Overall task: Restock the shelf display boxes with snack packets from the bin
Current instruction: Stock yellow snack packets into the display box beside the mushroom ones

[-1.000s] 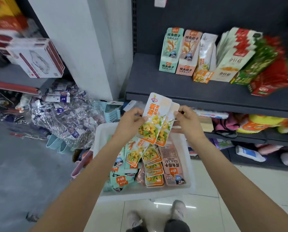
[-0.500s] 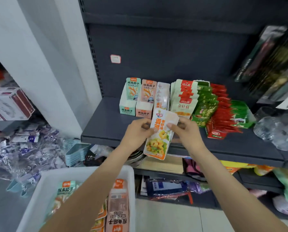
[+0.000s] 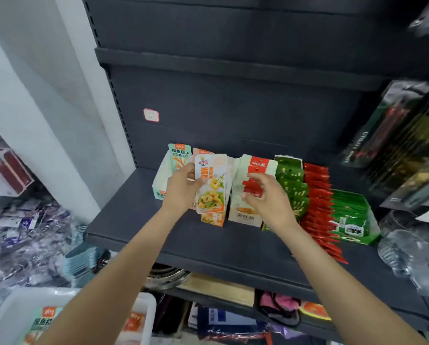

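My left hand [image 3: 183, 189] grips a stack of white-and-orange snack packets [image 3: 211, 188], held upright over the matching orange display box [image 3: 214, 218] on the dark shelf [image 3: 208, 242]. My right hand [image 3: 270, 200] hovers with loosely curled fingers in front of the white-and-red packet box [image 3: 248, 215], holding nothing. A teal display box [image 3: 167, 175] stands to the left, partly behind my left hand. The white bin [image 3: 14, 310] with more packets sits at the bottom left, under my left forearm.
Green packets [image 3: 292, 188], red packets [image 3: 318, 207] and a green box [image 3: 350, 220] line the shelf to the right. Clear glassware [image 3: 412, 255] stands at the shelf's right end. A white pillar [image 3: 46, 108] rises on the left, with plastic-wrapped goods [image 3: 26, 240] below it.
Both hands carried the packets up from the bin to the shelf. My right hand has let go of the stack and moved right; my left hand alone holds it at the display box.
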`<state>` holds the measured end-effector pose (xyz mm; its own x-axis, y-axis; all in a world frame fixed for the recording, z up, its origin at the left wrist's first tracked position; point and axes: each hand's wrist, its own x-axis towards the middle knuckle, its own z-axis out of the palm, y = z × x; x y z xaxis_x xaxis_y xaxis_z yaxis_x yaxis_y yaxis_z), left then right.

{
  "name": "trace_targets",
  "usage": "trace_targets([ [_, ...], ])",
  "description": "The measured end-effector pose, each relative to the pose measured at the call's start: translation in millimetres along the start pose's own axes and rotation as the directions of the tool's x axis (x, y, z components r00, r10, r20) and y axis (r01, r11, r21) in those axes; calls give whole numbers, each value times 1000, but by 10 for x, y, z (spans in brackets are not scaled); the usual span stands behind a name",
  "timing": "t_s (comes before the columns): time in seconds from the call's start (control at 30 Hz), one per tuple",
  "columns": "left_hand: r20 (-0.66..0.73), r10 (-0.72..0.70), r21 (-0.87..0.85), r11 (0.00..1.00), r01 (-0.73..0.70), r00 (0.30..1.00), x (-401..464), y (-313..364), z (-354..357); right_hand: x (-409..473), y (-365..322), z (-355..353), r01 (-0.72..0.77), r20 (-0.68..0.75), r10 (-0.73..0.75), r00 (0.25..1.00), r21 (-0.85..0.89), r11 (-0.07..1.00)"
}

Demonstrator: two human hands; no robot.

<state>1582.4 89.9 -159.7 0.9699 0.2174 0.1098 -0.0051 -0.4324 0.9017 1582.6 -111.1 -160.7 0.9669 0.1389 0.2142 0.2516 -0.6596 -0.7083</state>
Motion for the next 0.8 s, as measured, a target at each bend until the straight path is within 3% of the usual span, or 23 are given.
trace_targets([
  [0.23,25,17,117,993,-20,1000,715,-130,282,506,254,135,97,136,-48,990,-375,922],
  [0.53,258,-127,243,968,63,958,965,-606,465,703,427,219,165,182,-89,979,-453,876],
  [0.8,426,-123,288,958,-5,897,1056,-528,381,760,446,220,169,163,-104,981,-458,873],
])
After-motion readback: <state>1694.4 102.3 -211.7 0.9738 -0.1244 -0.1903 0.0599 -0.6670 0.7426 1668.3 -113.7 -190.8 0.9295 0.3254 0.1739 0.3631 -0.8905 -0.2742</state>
